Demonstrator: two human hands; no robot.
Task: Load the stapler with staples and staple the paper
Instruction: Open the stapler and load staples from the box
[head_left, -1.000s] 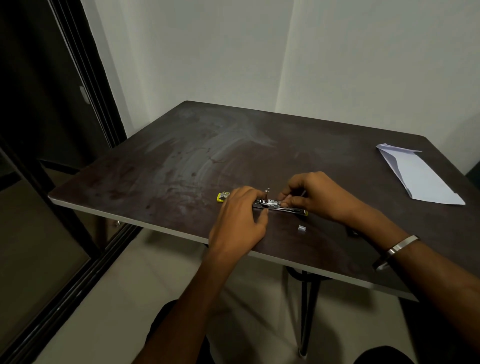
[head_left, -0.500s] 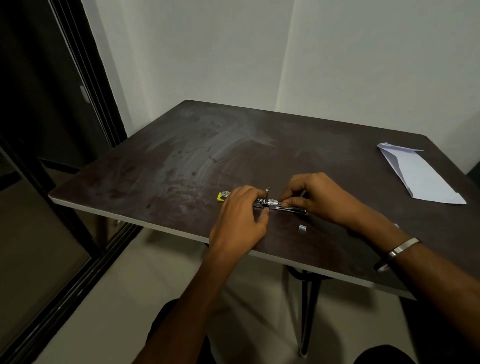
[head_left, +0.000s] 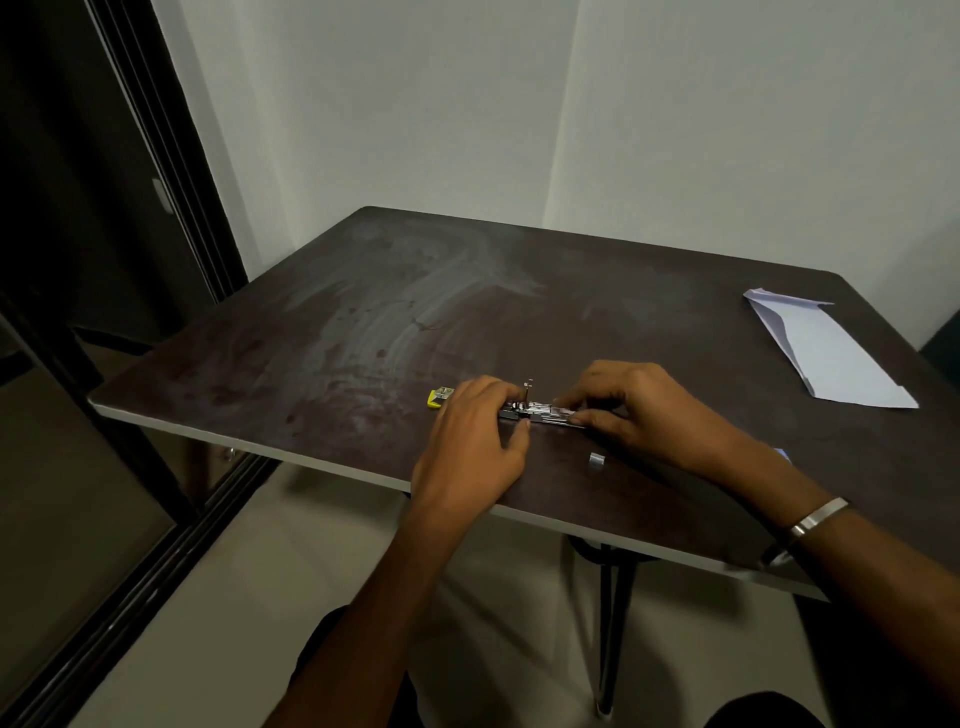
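A small stapler (head_left: 540, 413) lies opened flat on the dark table (head_left: 363, 322) near the front edge, its metal channel showing between my hands and its yellow end (head_left: 439, 397) sticking out to the left. My left hand (head_left: 475, 441) grips the stapler's left part from above. My right hand (head_left: 631, 410) pinches at the channel's right part; what its fingertips hold is too small to tell. A short strip of staples (head_left: 597, 460) lies on the table just in front of my right hand. The folded white paper (head_left: 826, 353) lies at the far right.
The table stands in a corner with white walls behind it. A dark sliding-door frame (head_left: 156, 182) runs along the left. The table's metal leg (head_left: 613, 623) is below the front edge. A bit of blue (head_left: 782, 454) shows beside my right forearm.
Both hands stay on the stapler. My right hand has shifted slightly along the channel. The view has drifted a little.
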